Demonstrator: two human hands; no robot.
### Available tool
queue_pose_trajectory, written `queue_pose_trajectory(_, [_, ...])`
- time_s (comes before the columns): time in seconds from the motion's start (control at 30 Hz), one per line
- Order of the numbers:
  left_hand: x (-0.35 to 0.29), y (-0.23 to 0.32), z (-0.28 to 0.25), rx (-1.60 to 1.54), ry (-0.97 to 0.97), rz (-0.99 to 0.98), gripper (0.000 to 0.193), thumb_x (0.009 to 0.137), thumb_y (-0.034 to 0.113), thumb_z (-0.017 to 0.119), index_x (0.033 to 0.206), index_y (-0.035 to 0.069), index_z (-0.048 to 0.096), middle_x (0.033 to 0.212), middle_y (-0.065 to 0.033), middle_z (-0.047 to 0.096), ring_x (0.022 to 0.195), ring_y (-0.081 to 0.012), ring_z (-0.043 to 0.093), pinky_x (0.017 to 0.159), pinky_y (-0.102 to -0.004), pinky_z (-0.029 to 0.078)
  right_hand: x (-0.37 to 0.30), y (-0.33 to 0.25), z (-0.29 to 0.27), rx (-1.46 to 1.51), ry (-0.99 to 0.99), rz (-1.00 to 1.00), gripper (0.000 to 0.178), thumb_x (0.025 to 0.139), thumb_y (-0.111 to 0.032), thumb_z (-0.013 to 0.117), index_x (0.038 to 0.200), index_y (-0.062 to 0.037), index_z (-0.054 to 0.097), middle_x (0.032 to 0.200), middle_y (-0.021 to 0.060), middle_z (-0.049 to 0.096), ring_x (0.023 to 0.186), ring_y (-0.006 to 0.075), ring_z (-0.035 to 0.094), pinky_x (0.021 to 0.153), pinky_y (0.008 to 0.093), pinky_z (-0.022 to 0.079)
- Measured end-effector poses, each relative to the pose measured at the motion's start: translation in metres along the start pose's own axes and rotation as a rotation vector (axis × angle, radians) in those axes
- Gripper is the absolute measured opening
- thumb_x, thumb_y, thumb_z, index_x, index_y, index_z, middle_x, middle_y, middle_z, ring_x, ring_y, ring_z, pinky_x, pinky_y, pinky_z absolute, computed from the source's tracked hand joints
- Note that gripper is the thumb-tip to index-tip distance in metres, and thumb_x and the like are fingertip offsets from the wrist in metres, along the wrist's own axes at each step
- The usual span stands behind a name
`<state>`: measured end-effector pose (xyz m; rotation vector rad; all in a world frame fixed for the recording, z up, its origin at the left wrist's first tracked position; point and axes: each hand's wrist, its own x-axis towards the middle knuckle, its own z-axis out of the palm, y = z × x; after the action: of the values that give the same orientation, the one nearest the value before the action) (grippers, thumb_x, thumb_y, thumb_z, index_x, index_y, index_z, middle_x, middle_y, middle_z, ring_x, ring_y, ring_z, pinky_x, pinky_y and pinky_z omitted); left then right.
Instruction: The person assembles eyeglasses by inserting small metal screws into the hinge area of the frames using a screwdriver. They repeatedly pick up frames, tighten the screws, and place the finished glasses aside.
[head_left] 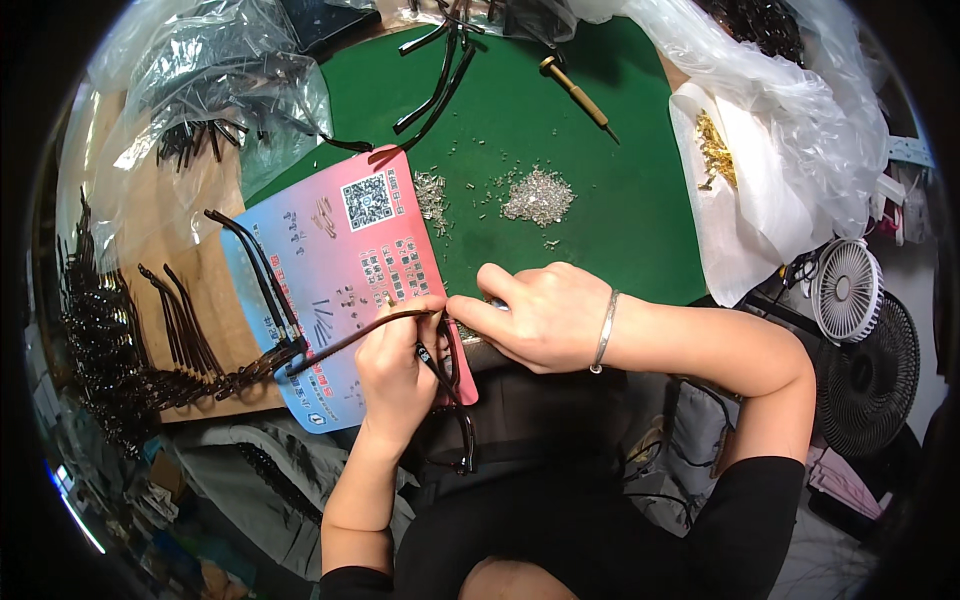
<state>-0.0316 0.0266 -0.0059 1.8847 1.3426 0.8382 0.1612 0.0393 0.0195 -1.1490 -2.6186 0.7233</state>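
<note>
My left hand (388, 375) is closed around a dark brown eyeglass frame (466, 435), whose front hangs below the fingers. One slim temple (345, 340) of it sticks out to the left. My right hand (550, 315) meets the left at the frame's upper corner, thumb and forefinger pinched together. Whatever lies in that pinch is too small to make out, and a bit of blue shows between the fingers. Beneath the left hand is a pink and blue printed card (250, 250). Small silver screw-like pieces lie in a larger pile (540, 196) and a smaller pile (431, 200).
A green mat (620, 240) covers the table. On it lie a brass-handled screwdriver (580, 98) and loose dark temples (440, 90). Assembled frames crowd the left (105, 340). Gold-coloured parts (715, 150) rest on white wrapping at right, near a small white fan (847, 290).
</note>
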Motion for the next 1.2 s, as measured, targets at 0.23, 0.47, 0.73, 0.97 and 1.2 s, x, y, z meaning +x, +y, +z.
queue_pose_trajectory(0.23, [0.0,0.001,0.002,-0.036,-0.004,-0.053,0.014,0.079,-0.004,0.062,0.091,0.001,0.061,0.074,-0.0118,0.061,0.06,-0.0257,0.058,0.056,-0.0307,0.047,0.001,0.001,0.002,-0.041,0.001,-0.031,0.029,0.078,-0.012,0.055,0.107,-0.0067,0.052,0.076,0.0084,0.047,0.052,0.0211,0.057,0.041,0.0327,0.047])
queue_pose_trajectory(0.47, [-0.01,0.003,-0.002,-0.355,0.169,-0.198,0.009,0.086,-0.004,0.055,0.093,-0.002,0.06,0.08,-0.0088,0.058,0.061,-0.0099,0.057,0.054,-0.0212,0.047,-0.006,-0.005,-0.007,0.033,0.113,0.035,0.03,0.073,-0.015,0.062,0.097,-0.0034,0.051,0.085,0.0116,0.049,0.054,0.022,0.06,0.044,0.0346,0.05])
queue_pose_trajectory(0.73, [0.007,-0.007,-0.009,-0.272,0.533,0.092,0.013,0.094,0.003,0.047,0.104,-0.002,0.052,0.095,-0.0101,0.059,0.06,-0.0068,0.052,0.053,-0.0181,0.044,-0.005,-0.021,0.007,-0.078,0.066,-0.128,0.039,0.073,-0.018,0.062,0.109,-0.0052,0.059,0.125,0.0089,0.052,0.048,0.0157,0.054,0.043,0.0261,0.047])
queue_pose_trajectory(0.97, [0.009,0.0,-0.022,-0.126,0.658,0.076,0.015,0.094,0.006,0.047,0.104,-0.003,0.054,0.079,-0.0061,0.058,0.058,-0.0054,0.05,0.051,-0.0173,0.043,0.021,-0.029,0.023,-0.097,-0.022,-0.094,0.044,0.073,-0.014,0.056,0.116,-0.006,0.057,0.133,0.0105,0.046,0.048,0.0166,0.052,0.04,0.027,0.046])
queue_pose_trajectory(1.2, [0.053,-0.012,0.001,-0.091,0.465,-0.065,0.019,0.092,0.003,0.05,0.108,-0.004,0.056,0.083,-0.0049,0.059,0.065,-0.0065,0.055,0.057,-0.0188,0.046,-0.029,-0.01,-0.004,-0.248,0.07,0.058,0.04,0.072,-0.013,0.06,0.111,-0.0029,0.058,0.129,0.0093,0.05,0.049,0.0164,0.053,0.041,0.0273,0.047])
